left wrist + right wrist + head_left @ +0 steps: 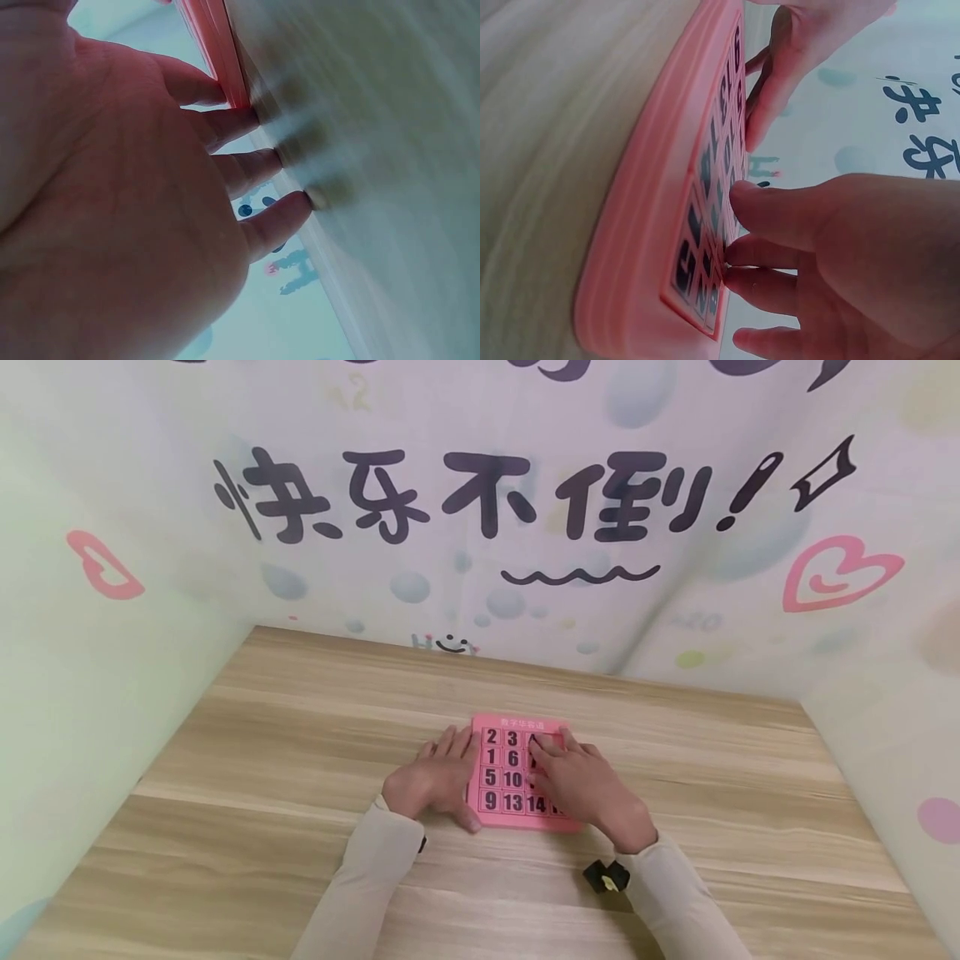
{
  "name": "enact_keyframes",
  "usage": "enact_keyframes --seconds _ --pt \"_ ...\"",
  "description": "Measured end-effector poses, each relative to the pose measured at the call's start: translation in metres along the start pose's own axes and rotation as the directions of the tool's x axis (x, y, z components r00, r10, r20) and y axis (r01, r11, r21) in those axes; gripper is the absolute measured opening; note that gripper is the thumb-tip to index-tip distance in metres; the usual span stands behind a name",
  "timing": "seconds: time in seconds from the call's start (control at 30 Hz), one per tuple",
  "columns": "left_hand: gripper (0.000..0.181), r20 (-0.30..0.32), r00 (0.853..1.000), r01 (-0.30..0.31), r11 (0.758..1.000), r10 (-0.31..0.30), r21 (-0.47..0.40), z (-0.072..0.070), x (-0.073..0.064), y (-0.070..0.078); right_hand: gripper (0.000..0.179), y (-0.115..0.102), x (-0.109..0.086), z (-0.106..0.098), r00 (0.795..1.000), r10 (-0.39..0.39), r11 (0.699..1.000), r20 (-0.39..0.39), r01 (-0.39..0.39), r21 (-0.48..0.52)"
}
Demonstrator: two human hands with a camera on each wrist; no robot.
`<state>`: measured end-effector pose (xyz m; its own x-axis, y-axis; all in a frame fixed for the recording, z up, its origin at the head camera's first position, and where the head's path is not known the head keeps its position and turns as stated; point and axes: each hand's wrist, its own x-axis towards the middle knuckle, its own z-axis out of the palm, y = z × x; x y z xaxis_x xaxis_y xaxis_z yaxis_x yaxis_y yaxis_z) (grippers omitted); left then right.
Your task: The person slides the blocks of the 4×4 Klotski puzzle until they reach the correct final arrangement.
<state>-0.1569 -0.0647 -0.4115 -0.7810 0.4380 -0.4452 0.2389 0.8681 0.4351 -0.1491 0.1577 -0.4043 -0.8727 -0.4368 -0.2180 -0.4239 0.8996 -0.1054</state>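
Observation:
A pink sliding number puzzle (513,818) lies flat on the wooden table, its square tiles printed with black numbers such as 2, 3, 1, 6, 5, 10, 9, 13 and 14. Along its left side rests my left hand (438,777), fingers fairly straight, thumb by the near left corner. In the left wrist view those fingertips (289,214) reach the tabletop, the index finger beside the frame. My right hand (588,781) lies over the right part of the puzzle and covers several tiles. Its thumb and fingertips (754,199) touch the tile faces in the right wrist view.
The wood-grain table (300,760) extends around the puzzle. Behind it hangs a pale printed backdrop (480,593) with dark lettering and hearts, and similar pale walls stand left and right. A black strap with a buckle (607,877) is at the right cuff.

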Motion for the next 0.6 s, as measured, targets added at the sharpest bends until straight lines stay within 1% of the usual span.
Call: enact_keyframes --seconds 0.23,0.47,0.6 --pt "0.131 -0.010 1.000 -0.004 1.000 0.004 -0.011 -0.0001 0.0000 -0.0004 0.053 0.0030 0.0008 -0.0003 1.000 0.010 1.000 0.011 -0.011 0.018" --pt "0.130 -0.006 1.000 -0.003 1.000 0.003 -0.010 -0.0003 -0.0010 0.0005 0.053 0.0067 -0.0020 -0.0024 1.000 0.012 1.000 0.017 -0.012 0.018" --pt "0.130 -0.002 1.000 0.001 1.000 -0.001 -0.008 -0.0006 -0.0012 0.0001 0.053 0.0094 -0.0039 -0.0027 0.999 0.026 0.999 0.022 -0.026 0.022"
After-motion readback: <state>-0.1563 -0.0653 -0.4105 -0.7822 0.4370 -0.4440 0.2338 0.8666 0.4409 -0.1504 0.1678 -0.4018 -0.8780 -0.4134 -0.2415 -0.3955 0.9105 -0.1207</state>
